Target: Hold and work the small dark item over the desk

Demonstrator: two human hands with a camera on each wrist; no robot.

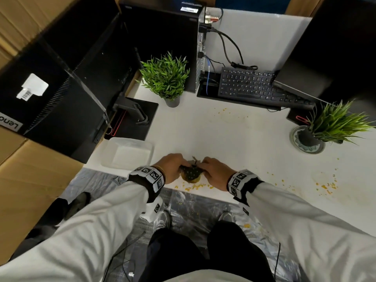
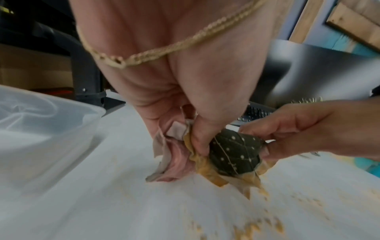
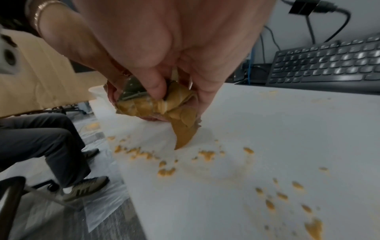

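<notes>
At the left, a clear plastic tub (image 1: pixel 127 152) sits on the white bench (image 1: pixel 234 139) just beside the left hand (image 1: pixel 173 166), and behind it stand a monitor base (image 1: pixel 134 119) and a small potted plant (image 1: pixel 165 77). The left hand has its fingers curled down onto a small bundle (image 1: pixel 191 174) at the near edge of the bench, thumb and fingertips pinching the crumpled yellow cloth that frills out round it; a pale rag (image 2: pixel 164 149) is tucked under the same fingers in the left wrist view. The bundle itself, a dark green piece with white dots and a thin string across it (image 2: pixel 234 154), lies between the two hands, its yellow skirt touching the bench. It looks soft and light, more pouch than solid: it would probably give under pressure, and since yellow crumbs (image 1: pixel 195 187) lie scattered beneath and to the right of it, I judge it sheds when squeezed or shaken. The safer hold seems to be the gathered cloth at the sides, where both hands already are, rather than the rounded green top. The right hand (image 1: pixel 215 171) closes on the bundle from the other side, thumb pressed onto the folded yellow cloth (image 3: pixel 164 104), one pointed corner hanging down to the bench. Further right are a keyboard (image 1: pixel 254 86) and a second plant (image 1: pixel 333 123) in a dish, well apart.
</notes>
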